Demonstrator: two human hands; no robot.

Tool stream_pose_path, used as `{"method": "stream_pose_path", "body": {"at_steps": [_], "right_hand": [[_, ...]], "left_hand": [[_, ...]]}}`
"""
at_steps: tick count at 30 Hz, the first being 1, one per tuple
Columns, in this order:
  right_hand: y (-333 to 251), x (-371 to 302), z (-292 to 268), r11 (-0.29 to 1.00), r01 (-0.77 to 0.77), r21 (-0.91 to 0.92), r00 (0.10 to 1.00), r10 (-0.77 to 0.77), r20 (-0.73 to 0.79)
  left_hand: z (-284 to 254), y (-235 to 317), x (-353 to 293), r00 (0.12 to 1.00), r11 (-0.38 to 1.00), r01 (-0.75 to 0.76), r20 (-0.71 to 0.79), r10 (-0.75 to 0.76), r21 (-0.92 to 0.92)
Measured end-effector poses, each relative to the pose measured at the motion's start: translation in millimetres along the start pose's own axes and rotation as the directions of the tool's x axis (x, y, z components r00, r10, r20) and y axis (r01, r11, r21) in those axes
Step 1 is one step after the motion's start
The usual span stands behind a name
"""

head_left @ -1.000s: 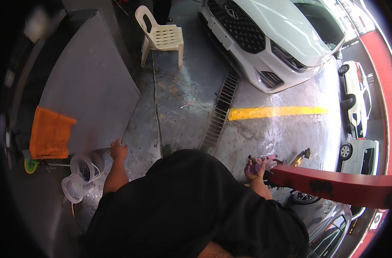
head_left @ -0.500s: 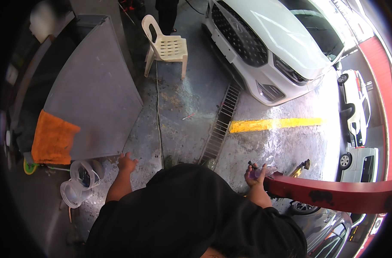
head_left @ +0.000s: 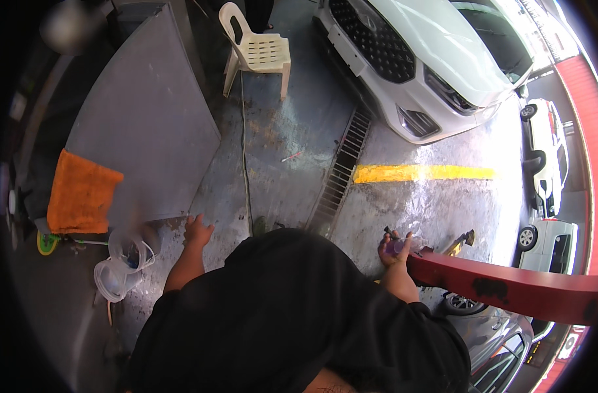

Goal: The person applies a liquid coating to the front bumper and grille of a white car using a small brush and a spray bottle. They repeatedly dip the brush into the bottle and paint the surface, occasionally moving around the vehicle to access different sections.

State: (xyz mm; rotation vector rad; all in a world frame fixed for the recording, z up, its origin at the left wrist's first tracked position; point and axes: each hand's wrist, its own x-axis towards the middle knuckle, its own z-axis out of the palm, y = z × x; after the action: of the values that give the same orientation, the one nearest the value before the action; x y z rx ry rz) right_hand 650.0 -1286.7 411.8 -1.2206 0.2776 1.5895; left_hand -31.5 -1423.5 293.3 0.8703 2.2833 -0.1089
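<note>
My left hand (head_left: 197, 231) hangs low at my side, fingers apart and nothing in it, beside the lower corner of a large grey panel-like surface (head_left: 148, 124). My right hand (head_left: 397, 261) is closed around a small clear bottle (head_left: 394, 247) with purple liquid and a black top that looks like a spray head. The bottle is partly hidden by the fingers and sits close to the end of a red metal arm (head_left: 502, 276). An orange cloth (head_left: 82, 193) is draped over the left edge of the grey surface.
Clear plastic buckets (head_left: 112, 278) stand left of me. A cream plastic chair (head_left: 263, 54) is ahead, with a person's dark-clothed legs behind it. A white car (head_left: 404, 65) stands ahead right. A floor drain grate (head_left: 345, 160) and a cable (head_left: 244, 144) cross the floor.
The surroundings have shifted slightly upward in view. Both arms keep nearly the same pose; the right hand still grips the bottle and the left stays empty.
</note>
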Motion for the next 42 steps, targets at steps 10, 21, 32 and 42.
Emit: {"method": "stream_pose_path", "body": {"at_steps": [10, 21, 32, 42], "right_hand": [[7, -15, -15, 1.0, -0.002, 0.013, 1.0, 0.003, -0.01], [11, -12, -33, 0.999, 0.021, 0.041, 1.0, -0.021, 0.012], [8, -16, -25, 0.999, 0.014, 0.031, 1.0, -0.014, -0.02], [7, -20, -10, 0.999, 0.019, -0.035, 1.0, -0.018, 0.023]], "left_hand": [[-20, 13, -5, 1.0, 0.999, -0.022, -0.015, 0.022, 0.038], [-10, 13, 3, 0.999, 0.998, -0.031, -0.023, 0.032, 0.047], [-14, 5, -12, 1.0, 1.0, 0.004, -0.013, -0.004, 0.01], [-11, -3, -7, 1.0, 1.0, 0.022, -0.02, -0.022, -0.001]]}}
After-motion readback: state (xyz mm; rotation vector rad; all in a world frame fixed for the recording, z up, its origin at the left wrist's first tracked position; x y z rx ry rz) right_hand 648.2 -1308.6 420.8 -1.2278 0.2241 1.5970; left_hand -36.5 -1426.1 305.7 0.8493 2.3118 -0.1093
